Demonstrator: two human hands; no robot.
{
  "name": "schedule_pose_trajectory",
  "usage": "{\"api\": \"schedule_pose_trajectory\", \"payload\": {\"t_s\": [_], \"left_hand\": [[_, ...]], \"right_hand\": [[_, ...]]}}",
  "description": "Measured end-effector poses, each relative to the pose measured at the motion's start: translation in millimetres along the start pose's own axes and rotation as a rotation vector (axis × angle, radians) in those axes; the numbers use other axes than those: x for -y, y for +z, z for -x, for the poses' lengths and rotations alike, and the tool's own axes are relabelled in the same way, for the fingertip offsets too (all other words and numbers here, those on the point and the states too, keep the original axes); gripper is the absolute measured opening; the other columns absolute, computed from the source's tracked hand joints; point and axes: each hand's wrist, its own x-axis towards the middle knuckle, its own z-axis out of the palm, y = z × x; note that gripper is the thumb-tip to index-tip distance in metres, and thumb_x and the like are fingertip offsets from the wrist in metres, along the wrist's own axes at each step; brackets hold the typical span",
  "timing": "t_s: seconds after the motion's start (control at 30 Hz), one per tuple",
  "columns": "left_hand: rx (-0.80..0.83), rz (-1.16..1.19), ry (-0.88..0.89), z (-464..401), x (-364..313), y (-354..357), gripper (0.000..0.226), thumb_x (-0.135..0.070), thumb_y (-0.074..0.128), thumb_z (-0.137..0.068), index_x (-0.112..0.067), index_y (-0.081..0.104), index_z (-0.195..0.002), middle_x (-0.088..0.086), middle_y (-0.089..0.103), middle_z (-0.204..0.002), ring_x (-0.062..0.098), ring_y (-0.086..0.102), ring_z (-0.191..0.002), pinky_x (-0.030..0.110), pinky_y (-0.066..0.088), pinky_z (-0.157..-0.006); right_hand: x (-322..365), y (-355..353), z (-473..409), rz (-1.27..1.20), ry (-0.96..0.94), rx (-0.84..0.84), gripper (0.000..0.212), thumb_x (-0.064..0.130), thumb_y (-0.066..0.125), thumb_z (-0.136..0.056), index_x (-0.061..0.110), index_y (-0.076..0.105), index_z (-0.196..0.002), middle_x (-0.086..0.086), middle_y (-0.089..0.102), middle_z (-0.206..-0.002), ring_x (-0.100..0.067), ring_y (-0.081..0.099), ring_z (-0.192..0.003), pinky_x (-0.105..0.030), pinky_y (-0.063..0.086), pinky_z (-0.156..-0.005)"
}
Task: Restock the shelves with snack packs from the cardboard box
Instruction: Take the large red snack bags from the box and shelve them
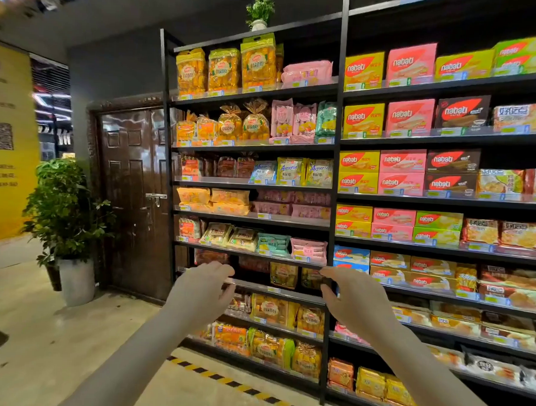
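Both our hands, left (202, 287) and right (353, 297), reach toward the shelves (251, 285), fingers curled, holding nothing clearly (cardboard box out of view); we should push packs back squarely.

Black metal shelves (334, 187) stand packed tier on tier: orange bread bags (257, 62) up top left, pink and yellow Nabati boxes (411, 63) stacked to the right.

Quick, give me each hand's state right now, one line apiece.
Left hand: fingers curled, nothing visibly held, reaching toward the shelf.
Right hand: fingers curled around something small and dark; what it is cannot be told.
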Motion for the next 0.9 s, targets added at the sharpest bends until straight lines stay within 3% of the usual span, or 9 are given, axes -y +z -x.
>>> {"api": "schedule_pose_trajectory", "payload": {"t_s": [0.17, 0.33, 0.53, 0.67, 0.8, 0.9], "left_hand": [[-0.012, -0.033, -0.03, 3, 5, -3, 0.038, -0.038, 0.044, -0.095, -0.025, 0.05, -0.13, -0.009, 0.058, -0.124, 0.006, 0.055, -0.108, 0.019, 0.043, -0.088], [-0.001, -0.08, -0.101, 17, 21, -8, 0.038, -0.037, 0.045, -0.094, -0.025, 0.05, -0.13, -0.009, 0.057, -0.124, 0.005, 0.054, -0.107, 0.018, 0.045, -0.086], [0.041, -0.193, -0.161, 33, 50, -19, 0.033, -0.034, 0.04, -0.097, -0.024, 0.051, -0.126, -0.007, 0.056, -0.121, 0.009, 0.053, -0.106, 0.016, 0.038, -0.075], [0.093, -0.248, -0.213, 34, 88, -19, 0.034, -0.036, 0.04, -0.096, -0.023, 0.05, -0.126, -0.005, 0.057, -0.12, 0.011, 0.054, -0.104, 0.02, 0.045, -0.076], [0.11, -0.325, -0.257, 31, 133, -15, 0.031, -0.036, 0.039, -0.097, -0.021, 0.051, -0.12, -0.005, 0.057, -0.105, 0.01, 0.052, -0.084, 0.014, 0.033, -0.058], [0.093, -0.353, -0.289, 27, 173, -16, 0.033, -0.035, 0.039, -0.096, -0.019, 0.051, -0.122, -0.004, 0.058, -0.113, 0.012, 0.055, -0.094, 0.018, 0.038, -0.067]], "right_hand": [[-1, 13, -10, -0.03, -0.058, 0.022, 0.033, 0.032, 0.045, -0.096, 0.025, 0.057, -0.125, 0.006, 0.066, -0.116, -0.011, 0.062, -0.103, -0.019, 0.048, -0.078], [15, 31, -25, -0.071, -0.142, 0.072, 0.038, 0.031, 0.044, -0.097, 0.027, 0.049, -0.134, 0.007, 0.06, -0.128, -0.01, 0.056, -0.116, -0.024, 0.048, -0.089], [52, 64, -49, -0.162, -0.219, 0.117, 0.04, 0.033, 0.043, -0.097, 0.028, 0.046, -0.136, 0.008, 0.054, -0.136, -0.011, 0.05, -0.124, -0.027, 0.046, -0.097], [84, 91, -73, -0.211, -0.292, 0.131, 0.038, 0.033, 0.044, -0.096, 0.029, 0.049, -0.134, 0.008, 0.06, -0.127, -0.01, 0.058, -0.113, -0.024, 0.051, -0.088], [122, 121, -101, -0.27, -0.328, 0.136, 0.035, 0.033, 0.048, -0.095, 0.028, 0.053, -0.129, 0.006, 0.064, -0.121, -0.012, 0.061, -0.108, -0.024, 0.052, -0.087], [154, 146, -127, -0.299, -0.38, 0.146, 0.034, 0.033, 0.047, -0.095, 0.028, 0.055, -0.128, 0.007, 0.065, -0.12, -0.011, 0.061, -0.108, -0.025, 0.052, -0.089]]}}
